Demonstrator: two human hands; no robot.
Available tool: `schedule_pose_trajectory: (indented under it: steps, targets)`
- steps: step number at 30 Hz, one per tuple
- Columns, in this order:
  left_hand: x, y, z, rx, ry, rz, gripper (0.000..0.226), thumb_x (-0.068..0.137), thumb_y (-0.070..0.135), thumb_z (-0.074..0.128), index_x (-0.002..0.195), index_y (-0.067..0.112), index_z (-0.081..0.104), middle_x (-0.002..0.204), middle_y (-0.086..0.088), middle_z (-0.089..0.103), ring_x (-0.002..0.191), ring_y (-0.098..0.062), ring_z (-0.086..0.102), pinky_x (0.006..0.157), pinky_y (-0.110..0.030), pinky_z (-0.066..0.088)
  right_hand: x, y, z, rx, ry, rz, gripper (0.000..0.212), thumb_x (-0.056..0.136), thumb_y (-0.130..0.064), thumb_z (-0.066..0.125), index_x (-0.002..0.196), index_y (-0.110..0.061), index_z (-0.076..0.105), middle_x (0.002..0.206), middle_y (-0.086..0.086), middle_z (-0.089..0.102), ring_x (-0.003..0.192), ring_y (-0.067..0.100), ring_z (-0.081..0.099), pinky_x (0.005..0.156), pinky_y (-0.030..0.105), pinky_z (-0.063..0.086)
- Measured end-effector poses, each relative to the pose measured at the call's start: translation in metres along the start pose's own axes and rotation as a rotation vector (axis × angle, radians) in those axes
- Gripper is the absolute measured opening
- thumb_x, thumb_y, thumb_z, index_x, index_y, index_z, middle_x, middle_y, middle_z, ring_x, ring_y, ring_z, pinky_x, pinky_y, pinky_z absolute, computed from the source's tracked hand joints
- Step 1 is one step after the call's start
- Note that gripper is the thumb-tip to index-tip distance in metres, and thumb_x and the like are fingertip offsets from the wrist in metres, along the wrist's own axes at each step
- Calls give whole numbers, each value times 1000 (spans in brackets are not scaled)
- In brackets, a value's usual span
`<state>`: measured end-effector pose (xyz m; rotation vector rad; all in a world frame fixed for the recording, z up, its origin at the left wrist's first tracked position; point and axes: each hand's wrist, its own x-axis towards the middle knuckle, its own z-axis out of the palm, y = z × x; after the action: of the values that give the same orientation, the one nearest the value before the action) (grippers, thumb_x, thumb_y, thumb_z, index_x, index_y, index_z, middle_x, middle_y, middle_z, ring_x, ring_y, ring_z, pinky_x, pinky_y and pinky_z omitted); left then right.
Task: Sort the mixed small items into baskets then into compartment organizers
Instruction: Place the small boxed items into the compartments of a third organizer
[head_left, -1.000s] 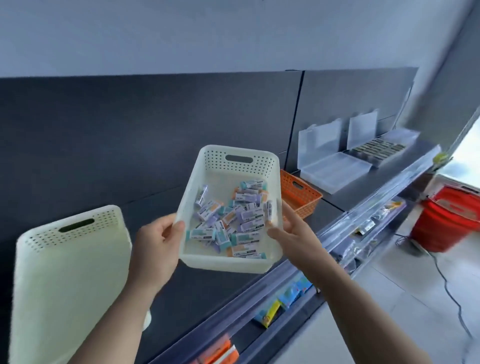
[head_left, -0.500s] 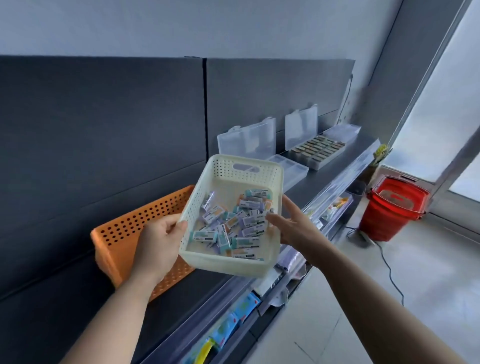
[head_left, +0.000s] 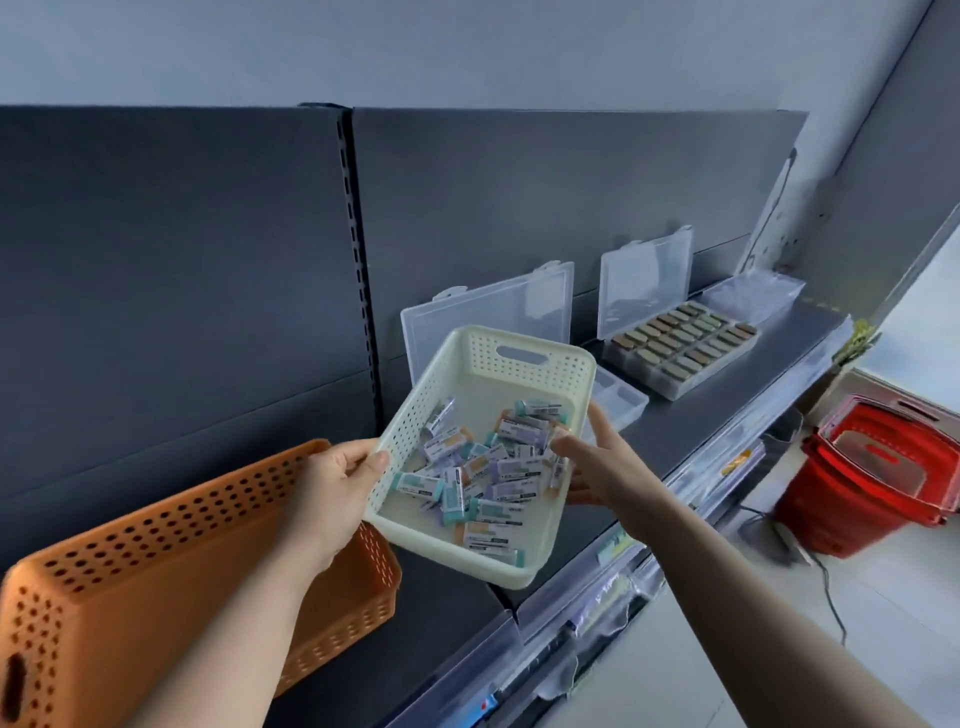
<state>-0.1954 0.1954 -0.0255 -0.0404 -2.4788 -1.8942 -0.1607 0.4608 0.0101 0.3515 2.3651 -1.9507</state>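
Observation:
I hold a cream perforated basket (head_left: 524, 364) up in the air over the dark shelf (head_left: 727, 410). Several small wrapped erasers (head_left: 488, 467) lie loose in it. My left hand (head_left: 335, 488) grips its left rim, thumb on the edge. My right hand (head_left: 597, 467) holds the right rim, thumb inside, index finger stretched up along the wall. Behind the basket stands an open clear compartment organizer (head_left: 621, 400) with empty cells, its lid raised. Further right, a second open organizer (head_left: 685, 348) has its cells filled with brown-topped items.
An orange perforated basket (head_left: 171, 566) lies on the shelf at lower left, below my left arm. Red shopping baskets (head_left: 878, 478) are stacked on the floor at right, a cable beside them. Lower shelves with packaged goods run under the shelf edge.
The view swung right along the shelf with the cream basket carried in both hands; the organizers are now nearer and the orange basket has fallen behind to the left.

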Motion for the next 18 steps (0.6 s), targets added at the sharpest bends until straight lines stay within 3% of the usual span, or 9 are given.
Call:
schedule_pose_trajectory:
  steps: [3,6,10,14,18]
  targets:
    - [1,1,7,12,89,-37,18,93,16,59,107,18,71,95,8,72,93,-13,67,81,-35,55,24,4,-2,-46,-40,-40,43,92,-20,53,122,-47,40,104,1,67,88,20,70,76,45,59]
    - [-4,5,13,27,190,-55,15,92,17,62,103,19,72,95,7,72,90,-10,67,78,-32,55,41,0,-5,-67,-110,-69,41,95,-17,48,123,-45,40,98,-8,67,81,11,69,65,33,59]
    - [-19,-1,22,120,295,-123,18,91,17,63,107,13,71,98,4,71,92,-11,65,75,-27,53,58,-4,-3,-179,-219,-80,35,93,-18,50,118,-43,44,99,5,69,81,22,71,74,43,60]
    - [-42,-14,12,169,357,-205,19,90,18,65,107,14,72,101,4,72,95,-13,66,87,-40,55,60,-2,12,-192,-360,-49,28,96,-19,49,117,-38,45,103,13,68,77,21,70,57,31,58]
    - [-66,-17,-12,308,423,-227,17,90,15,63,104,17,72,101,7,71,92,-10,65,76,-35,57,56,1,42,-181,-480,-25,26,97,-18,49,117,-35,44,104,17,67,75,21,67,59,31,59]
